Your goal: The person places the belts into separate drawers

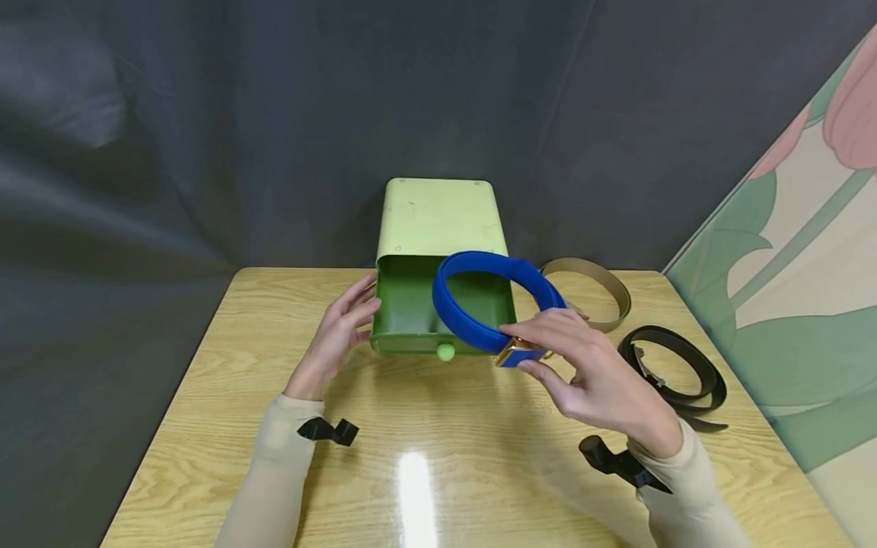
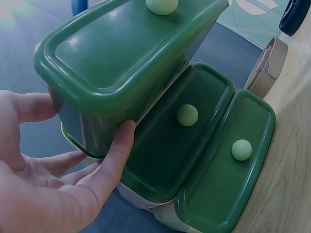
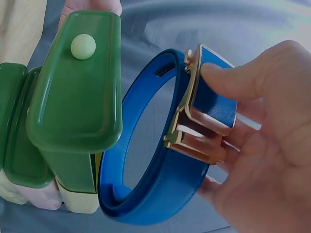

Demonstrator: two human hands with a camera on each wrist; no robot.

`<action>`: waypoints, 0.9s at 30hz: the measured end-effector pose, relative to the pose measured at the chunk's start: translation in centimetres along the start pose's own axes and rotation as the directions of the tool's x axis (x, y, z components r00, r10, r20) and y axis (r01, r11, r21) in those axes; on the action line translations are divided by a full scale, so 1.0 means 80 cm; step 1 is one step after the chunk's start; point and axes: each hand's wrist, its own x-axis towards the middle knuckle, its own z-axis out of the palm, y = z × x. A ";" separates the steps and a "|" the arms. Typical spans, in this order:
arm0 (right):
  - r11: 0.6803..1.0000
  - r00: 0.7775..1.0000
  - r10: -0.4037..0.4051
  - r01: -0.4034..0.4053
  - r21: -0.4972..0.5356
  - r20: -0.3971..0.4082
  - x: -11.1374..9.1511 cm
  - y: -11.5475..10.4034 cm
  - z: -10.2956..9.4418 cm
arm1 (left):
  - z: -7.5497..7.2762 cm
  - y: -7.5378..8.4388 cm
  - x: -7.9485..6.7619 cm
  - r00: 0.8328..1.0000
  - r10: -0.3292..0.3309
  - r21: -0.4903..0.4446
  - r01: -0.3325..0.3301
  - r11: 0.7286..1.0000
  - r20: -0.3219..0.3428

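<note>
My right hand [image 1: 596, 373] pinches a coiled blue belt [image 1: 466, 323] by its gold-edged buckle [image 3: 214, 92], thumb on the blue plate. The coil hangs over the pulled-out top drawer [image 1: 411, 344], overlapping its right part in the head view. This green drawer has a pale round knob [image 1: 445, 352], and its visible inside is bare. Against the drawer's left side rests my left hand [image 1: 336, 331], its fingers extended along the wall and lower corner. In the left wrist view, two closed drawers [image 2: 160, 160] sit below the pulled-out one.
The pale green cabinet [image 1: 441, 217] stands at the table's back edge before a dark curtain [image 1: 308, 137]. To its right lie a coiled tan belt [image 1: 617, 293] and, nearer, a coiled black belt [image 1: 712, 380]. A flower-patterned panel [image 1: 815, 304] borders the table's right side.
</note>
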 end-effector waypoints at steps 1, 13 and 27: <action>1.000 1.000 0.005 -0.005 0.006 0.009 0.001 0.000 0.000 | 0.000 0.000 0.000 1.000 0.001 0.000 -0.001 1.000 0.000; 0.996 0.999 -0.008 0.005 0.093 0.035 0.014 -0.003 0.011 | 0.000 0.000 -0.002 1.000 -0.011 0.019 0.011 1.000 -0.004; 0.988 0.994 0.052 -0.065 0.137 0.098 0.032 0.008 0.027 | 0.001 0.002 -0.003 1.000 -0.001 0.022 0.001 1.000 0.002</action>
